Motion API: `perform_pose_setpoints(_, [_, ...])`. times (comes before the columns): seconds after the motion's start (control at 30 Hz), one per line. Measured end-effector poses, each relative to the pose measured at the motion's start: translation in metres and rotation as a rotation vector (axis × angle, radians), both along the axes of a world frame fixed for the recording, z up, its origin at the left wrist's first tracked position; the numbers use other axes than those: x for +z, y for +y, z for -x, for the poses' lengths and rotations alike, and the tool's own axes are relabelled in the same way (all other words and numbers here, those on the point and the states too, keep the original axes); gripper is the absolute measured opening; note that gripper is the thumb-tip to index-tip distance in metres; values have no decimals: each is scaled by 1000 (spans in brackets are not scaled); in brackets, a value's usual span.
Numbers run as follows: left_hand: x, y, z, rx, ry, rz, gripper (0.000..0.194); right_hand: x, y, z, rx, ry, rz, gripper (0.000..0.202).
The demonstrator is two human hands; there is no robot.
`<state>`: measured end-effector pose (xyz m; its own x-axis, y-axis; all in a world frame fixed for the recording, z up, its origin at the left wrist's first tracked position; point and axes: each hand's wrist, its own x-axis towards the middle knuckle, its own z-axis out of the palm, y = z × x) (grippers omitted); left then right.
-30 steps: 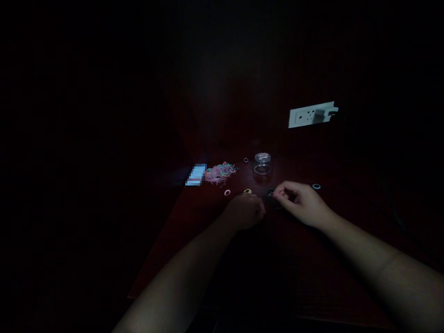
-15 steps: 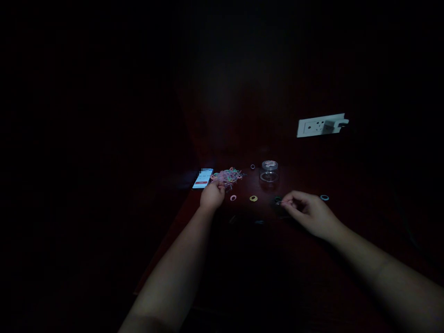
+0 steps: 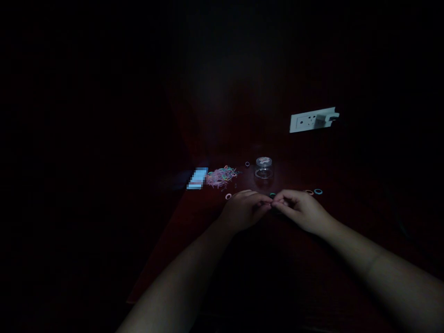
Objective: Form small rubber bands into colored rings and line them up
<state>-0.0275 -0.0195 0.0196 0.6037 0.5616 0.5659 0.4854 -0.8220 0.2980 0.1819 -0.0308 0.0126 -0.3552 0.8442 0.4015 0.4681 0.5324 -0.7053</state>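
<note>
My left hand (image 3: pixel 245 209) and my right hand (image 3: pixel 303 211) meet above the dark red tabletop, fingertips touching. Both are closed in a pinch; whatever sits between the fingers is too small and dim to name. Just behind the fingertips lies a green ring-shaped band (image 3: pixel 273 194), partly covered. A pink band (image 3: pixel 228 196) is left of my left hand. Beyond my right hand are an orange band (image 3: pixel 309 192) and a blue band (image 3: pixel 318 191). A tangled pile of small coloured elastic bands (image 3: pixel 222 176) lies farther back at the left.
A clear lidded jar (image 3: pixel 264 169) stands behind my hands, with a small pale ring (image 3: pixel 247 164) to its left. A lit phone (image 3: pixel 197 178) lies beside the pile. On the wall is a socket panel (image 3: pixel 305 121) with a plug in it. The surroundings are very dark.
My left hand has moved right, from the pile to my right hand's fingertips, now hiding the yellow band. My right hand stays pinched in nearly the same place. The view has shifted slightly.
</note>
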Motion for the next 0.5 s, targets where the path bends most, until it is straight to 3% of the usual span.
perform_pose_setpoints(0.5, [-2, 4, 5, -11, -91, 4, 14, -1, 2, 0, 28, -19, -25, 26])
